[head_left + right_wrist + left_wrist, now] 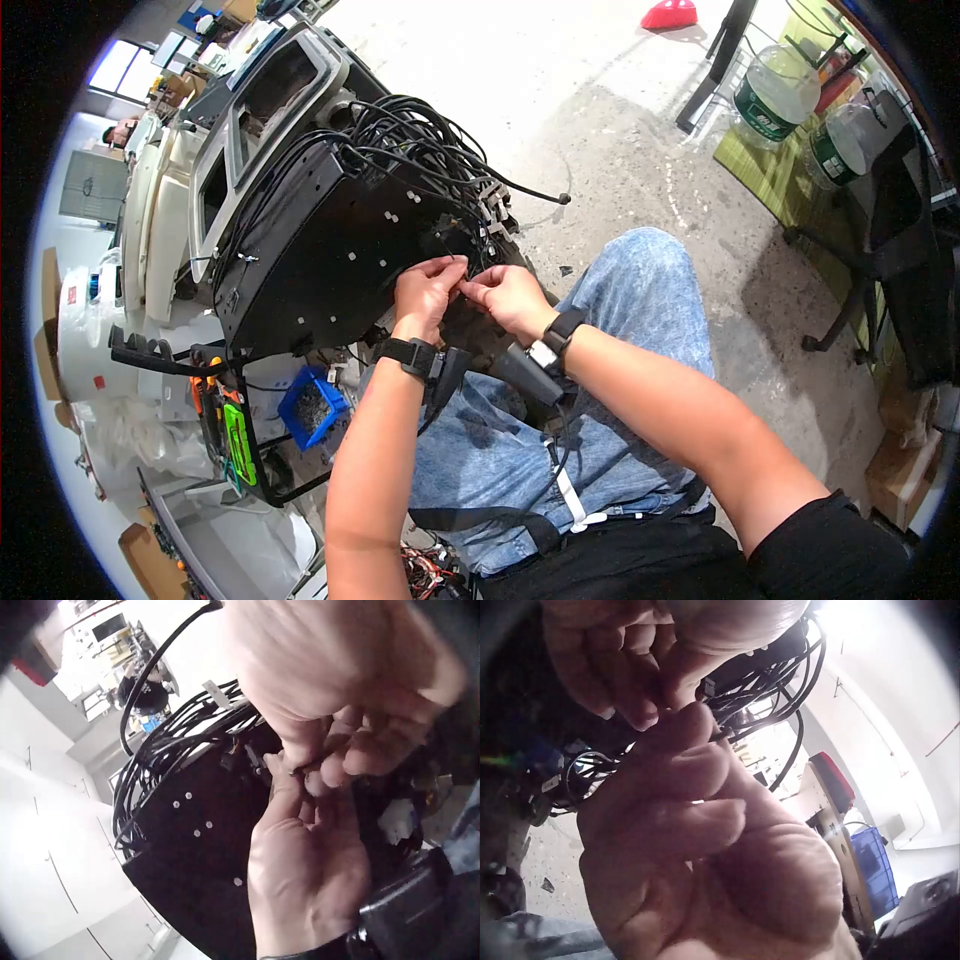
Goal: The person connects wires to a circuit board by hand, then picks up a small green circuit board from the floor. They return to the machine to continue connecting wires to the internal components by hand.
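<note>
Both hands meet at the lower edge of a black panel (310,255), beside a bundle of black cables (400,140). My left hand (428,292) has its fingers curled, thumb and fingertips pinched together; in the left wrist view the left hand (705,847) fills the middle. My right hand (512,300) comes from the other side, its thumb and forefinger pinching at the same spot. In the right wrist view, a small part (291,772) shows between the touching fingertips of the right hand (337,682) and the left hand (307,862); the fingers hide most of it.
White fasteners (198,825) dot the panel. A blue bin (312,408) of small pieces and a green tool (240,443) are at the lower left. Large bottles (776,97) stand at the upper right, near a black chair (905,210). Jeans-clad legs (640,300) are below the hands.
</note>
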The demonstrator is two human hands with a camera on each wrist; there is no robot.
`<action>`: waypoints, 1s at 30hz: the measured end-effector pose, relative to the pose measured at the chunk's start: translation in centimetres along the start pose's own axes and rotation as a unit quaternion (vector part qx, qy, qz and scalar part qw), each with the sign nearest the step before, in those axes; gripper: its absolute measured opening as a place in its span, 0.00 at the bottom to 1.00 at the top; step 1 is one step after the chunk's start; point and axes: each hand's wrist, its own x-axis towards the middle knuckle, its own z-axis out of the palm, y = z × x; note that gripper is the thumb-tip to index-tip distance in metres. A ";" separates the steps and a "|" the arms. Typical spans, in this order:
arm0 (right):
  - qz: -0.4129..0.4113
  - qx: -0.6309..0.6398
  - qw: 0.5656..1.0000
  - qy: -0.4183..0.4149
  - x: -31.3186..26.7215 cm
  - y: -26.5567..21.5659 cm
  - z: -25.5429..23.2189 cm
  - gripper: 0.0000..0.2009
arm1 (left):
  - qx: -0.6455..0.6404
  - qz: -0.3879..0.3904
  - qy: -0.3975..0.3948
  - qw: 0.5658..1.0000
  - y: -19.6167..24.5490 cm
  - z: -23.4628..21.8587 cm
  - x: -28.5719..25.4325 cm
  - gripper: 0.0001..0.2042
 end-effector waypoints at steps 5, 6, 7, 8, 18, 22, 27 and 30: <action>-0.128 -0.205 0.962 0.127 -1.7 -1.5 -0.3 0.09 | 0.005 -0.008 -0.024 1.000 -0.3 0.4 0.0 0.13; -0.137 -0.203 0.962 0.124 -1.5 -1.1 -0.3 0.09 | -0.002 -0.010 -0.018 1.000 -0.6 0.4 0.2 0.12; -0.147 -0.202 0.961 0.121 -1.4 -0.9 -0.4 0.10 | -0.010 -0.011 -0.012 1.000 -0.7 0.4 0.3 0.12; -0.146 -0.202 0.961 0.121 -1.3 -0.6 -0.4 0.10 | -0.010 -0.012 -0.013 1.000 -0.7 0.4 0.3 0.12; -0.051 -0.155 0.986 0.043 -1.8 -1.0 -1.0 0.11 | -0.015 -0.009 -0.017 1.000 -0.2 0.5 0.1 0.10; -0.210 -0.303 0.920 0.135 -2.3 -1.2 -0.7 0.09 | 0.020 -0.023 -0.015 0.999 0.0 0.7 -0.1 0.09; -0.234 -0.237 0.939 0.082 -2.4 -1.1 -1.0 0.10 | 0.008 -0.022 -0.030 0.999 0.4 0.2 0.0 0.08; 0.048 0.178 0.982 0.032 -1.7 -0.4 -1.3 0.16 | 0.016 -0.021 -0.020 0.999 1.1 0.2 -0.4 0.07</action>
